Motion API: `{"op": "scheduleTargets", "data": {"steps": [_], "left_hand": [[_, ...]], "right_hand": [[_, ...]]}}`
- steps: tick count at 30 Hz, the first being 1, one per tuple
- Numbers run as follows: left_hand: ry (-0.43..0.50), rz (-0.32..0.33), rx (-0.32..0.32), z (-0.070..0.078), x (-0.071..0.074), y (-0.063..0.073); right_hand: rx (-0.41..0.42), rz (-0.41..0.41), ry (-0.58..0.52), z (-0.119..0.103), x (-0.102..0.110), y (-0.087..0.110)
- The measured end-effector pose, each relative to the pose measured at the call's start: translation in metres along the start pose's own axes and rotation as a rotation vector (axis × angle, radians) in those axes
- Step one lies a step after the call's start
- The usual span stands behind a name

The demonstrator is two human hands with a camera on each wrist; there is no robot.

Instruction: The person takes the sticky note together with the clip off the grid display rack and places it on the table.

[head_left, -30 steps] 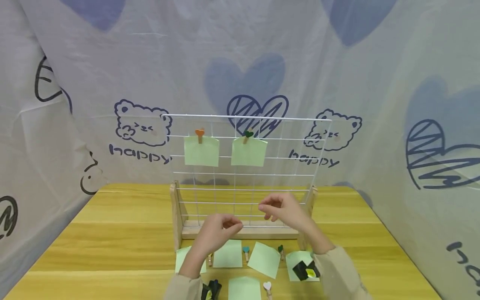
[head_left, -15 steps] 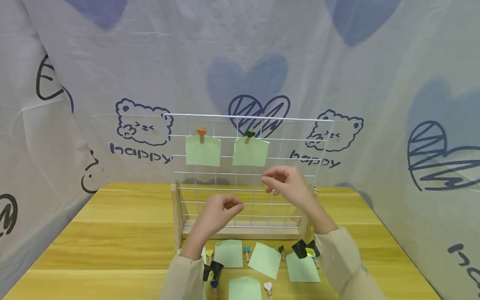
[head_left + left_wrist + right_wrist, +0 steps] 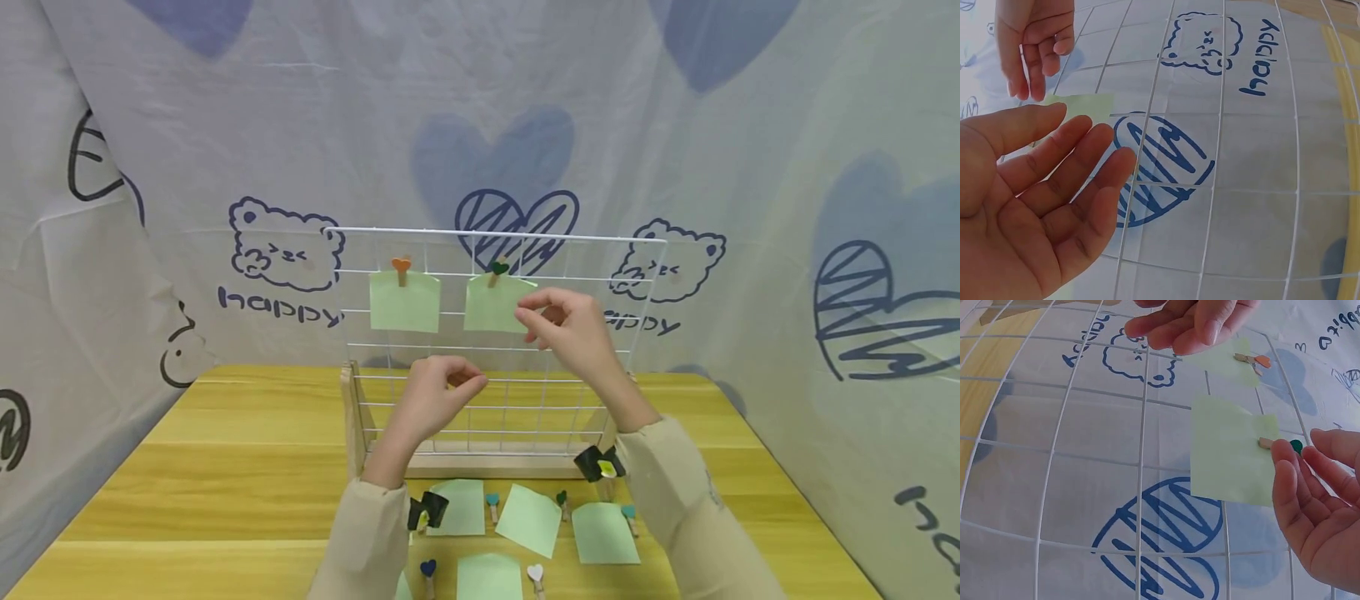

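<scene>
Two pale green notes hang on a white wire grid (image 3: 570,237). An orange-heart clothespin (image 3: 401,265) pins the left note (image 3: 405,310); a green-heart clothespin (image 3: 498,268) pins the right note (image 3: 489,312). My right hand (image 3: 576,332), fingers loosely curled, overlaps that note's lower right corner in the head view. In the right wrist view its fingertips (image 3: 1282,450) overlap the green-heart clothespin. Lower and to the left, my left hand (image 3: 433,396) is raised before the grid with thumb and fingers apart, as the left wrist view also shows (image 3: 1047,194). Neither hand holds anything.
A wooden stand (image 3: 480,465) carries the grid on the table. Before it lie several green notes (image 3: 529,521) and heart clothespins, among them a blue one (image 3: 428,568), a white one (image 3: 535,573) and a teal one (image 3: 492,500). A printed curtain (image 3: 480,67) hangs behind.
Both hands have risen from low by the grid's base. My right hand has climbed to the right note's height, my left hand to below the notes. The hung notes have stayed in place.
</scene>
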State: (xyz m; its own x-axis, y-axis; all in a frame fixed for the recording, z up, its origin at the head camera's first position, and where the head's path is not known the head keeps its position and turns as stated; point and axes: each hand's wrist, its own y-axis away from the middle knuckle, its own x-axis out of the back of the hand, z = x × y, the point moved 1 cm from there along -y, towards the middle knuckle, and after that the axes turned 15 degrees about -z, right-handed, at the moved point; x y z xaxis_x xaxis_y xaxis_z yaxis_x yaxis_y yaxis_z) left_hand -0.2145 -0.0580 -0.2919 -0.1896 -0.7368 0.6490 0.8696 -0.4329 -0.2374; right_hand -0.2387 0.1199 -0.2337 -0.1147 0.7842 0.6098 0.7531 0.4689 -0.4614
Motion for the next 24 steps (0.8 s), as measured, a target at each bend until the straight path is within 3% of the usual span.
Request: {"op": "scheduleTargets", "data": {"steps": [6, 13, 24], "left_hand": [[-0.048, 0.012, 0.032, 0.006, 0.006, -0.008], [-0.046, 0.032, 0.064, 0.016, 0.012, -0.014], [0.015, 0.145, -0.014, 0.022, 0.019, -0.017]], "right_hand": [[0.079, 0.058, 0.021, -0.001, 0.000, -0.010], [0.230, 0.134, 0.120, -0.004, 0.000, -0.022], [0.330, 0.191, 0.225, -0.006, 0.000, -0.032]]}}
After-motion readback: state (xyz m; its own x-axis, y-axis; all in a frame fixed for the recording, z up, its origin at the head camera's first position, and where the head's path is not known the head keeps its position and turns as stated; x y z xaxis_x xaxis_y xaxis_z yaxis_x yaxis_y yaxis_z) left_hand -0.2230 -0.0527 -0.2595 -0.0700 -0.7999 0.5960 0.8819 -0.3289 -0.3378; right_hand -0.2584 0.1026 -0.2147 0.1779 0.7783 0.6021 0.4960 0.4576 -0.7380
